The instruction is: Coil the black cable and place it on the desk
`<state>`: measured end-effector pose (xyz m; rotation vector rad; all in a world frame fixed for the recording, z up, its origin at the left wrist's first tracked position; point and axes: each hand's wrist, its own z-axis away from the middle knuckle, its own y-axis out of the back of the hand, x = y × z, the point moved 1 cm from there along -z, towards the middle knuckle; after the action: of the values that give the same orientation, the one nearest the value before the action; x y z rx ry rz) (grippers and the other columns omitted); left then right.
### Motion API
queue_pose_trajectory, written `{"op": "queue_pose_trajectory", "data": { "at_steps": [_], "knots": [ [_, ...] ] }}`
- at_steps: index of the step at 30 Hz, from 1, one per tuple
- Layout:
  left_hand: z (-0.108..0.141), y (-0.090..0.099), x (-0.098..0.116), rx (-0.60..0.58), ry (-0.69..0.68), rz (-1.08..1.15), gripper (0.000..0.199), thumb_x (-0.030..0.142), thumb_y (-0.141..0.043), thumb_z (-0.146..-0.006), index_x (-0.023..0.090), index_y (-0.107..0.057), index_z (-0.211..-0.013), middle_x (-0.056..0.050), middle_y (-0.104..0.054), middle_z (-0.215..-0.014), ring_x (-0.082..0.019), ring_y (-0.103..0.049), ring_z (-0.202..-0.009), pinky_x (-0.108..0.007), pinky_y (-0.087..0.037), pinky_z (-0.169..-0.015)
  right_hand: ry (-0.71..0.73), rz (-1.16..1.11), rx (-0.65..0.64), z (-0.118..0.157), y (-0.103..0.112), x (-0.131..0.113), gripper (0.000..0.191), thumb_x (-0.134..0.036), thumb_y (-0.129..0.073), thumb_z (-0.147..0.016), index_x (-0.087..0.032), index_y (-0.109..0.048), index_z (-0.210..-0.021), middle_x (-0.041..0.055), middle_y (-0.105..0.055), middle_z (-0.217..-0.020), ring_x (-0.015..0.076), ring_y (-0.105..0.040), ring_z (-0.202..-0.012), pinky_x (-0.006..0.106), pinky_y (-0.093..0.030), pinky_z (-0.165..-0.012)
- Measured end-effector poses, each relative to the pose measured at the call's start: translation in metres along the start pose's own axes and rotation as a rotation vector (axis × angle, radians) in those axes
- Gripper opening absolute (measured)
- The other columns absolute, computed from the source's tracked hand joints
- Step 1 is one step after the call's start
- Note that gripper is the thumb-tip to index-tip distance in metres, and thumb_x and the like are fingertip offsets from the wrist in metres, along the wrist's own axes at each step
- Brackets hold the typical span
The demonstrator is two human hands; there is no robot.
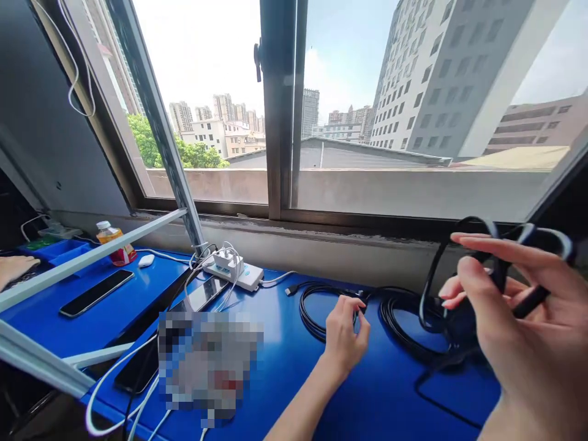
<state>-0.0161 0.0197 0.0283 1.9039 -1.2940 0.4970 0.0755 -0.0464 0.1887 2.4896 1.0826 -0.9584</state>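
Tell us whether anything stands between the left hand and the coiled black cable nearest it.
Nothing visible does: the left hand is at the right side of the coiled black cable. The power strip lies off to the left, clear of both.

Hands over a smooth blue tabletop (280, 373)
Left hand (344, 334) at coiled black cable (303, 310); right hand (528, 324) holding looped black cord (430, 275).

Single head cam, fwd & down over hands (346, 337) and blue desk (285, 380), close-up, windows (422, 110) beyond.
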Motion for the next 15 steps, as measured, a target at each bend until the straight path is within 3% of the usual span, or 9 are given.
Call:
{"op": "queue_pose_trajectory", "data": {
  "at_steps": [3, 5, 10, 12, 15],
  "knots": [
    [-0.016, 0.017, 0.014, 0.155, 0.104, 0.158, 0.019, 0.017, -0.035, -0.083, 0.017, -0.055, -0.081, -0.003, -0.054, -0.076, -0.012, -0.049, -0.061, -0.024, -0.042, -0.057, 0.015, -0.017, -0.13, 0.002, 0.003, -0.009, 0.013, -0.032, -0.061, -0.081, -0.025, -0.069, -0.089, 0.0003, -0.063, -0.08, 0.0057, -0.052, -0.046, 0.021, -0.043, -0.043],
    [-0.029, 0.029, 0.028, 0.183, 0.135, 0.244, 0.024, 0.02, -0.036, -0.083, 0.017, -0.058, -0.074, -0.004, -0.055, -0.075, -0.012, -0.049, -0.06, -0.023, -0.04, -0.055, -0.016, -0.034, -0.207, 0.003, 0.007, -0.008, 0.018, -0.037, -0.057, -0.083, -0.026, -0.068, -0.093, 0.0006, -0.062, -0.08, 0.0059, -0.052, -0.047, 0.019, -0.043, -0.042],
    [-0.053, 0.065, 0.077, 0.232, 0.047, 0.439, 0.038, 0.036, -0.04, -0.086, 0.017, -0.06, -0.06, -0.003, -0.054, -0.071, -0.013, -0.049, -0.065, -0.025, -0.039, -0.061, -0.003, 0.015, -0.365, 0.004, 0.009, -0.009, 0.029, -0.043, -0.049, -0.087, -0.024, -0.067, -0.099, 0.0005, -0.06, -0.066, 0.0108, -0.057, -0.054, 0.017, -0.045, -0.043],
    [-0.058, 0.079, 0.096, 0.176, 0.056, 0.49, 0.041, 0.042, -0.042, -0.086, 0.016, -0.06, -0.058, -0.003, -0.053, -0.07, -0.013, -0.047, -0.064, -0.024, -0.039, -0.061, 0.041, 0.018, -0.448, 0.005, 0.006, -0.012, 0.031, -0.043, -0.045, -0.089, -0.025, -0.066, -0.101, 0.0018, -0.064, -0.071, 0.0118, -0.059, -0.058, 0.017, -0.048, -0.046],
    [-0.06, 0.093, 0.116, -0.017, 0.125, 0.522, 0.049, 0.053, -0.043, -0.084, 0.016, -0.056, -0.055, -0.002, -0.051, -0.064, -0.012, -0.045, -0.06, -0.023, -0.038, -0.057, 0.094, -0.004, -0.514, 0.01, 0.0, -0.016, 0.032, -0.04, -0.039, -0.092, -0.028, -0.063, -0.109, 0.003, -0.068, -0.092, 0.0139, -0.065, -0.077, 0.019, -0.054, -0.062]
  ]
}}
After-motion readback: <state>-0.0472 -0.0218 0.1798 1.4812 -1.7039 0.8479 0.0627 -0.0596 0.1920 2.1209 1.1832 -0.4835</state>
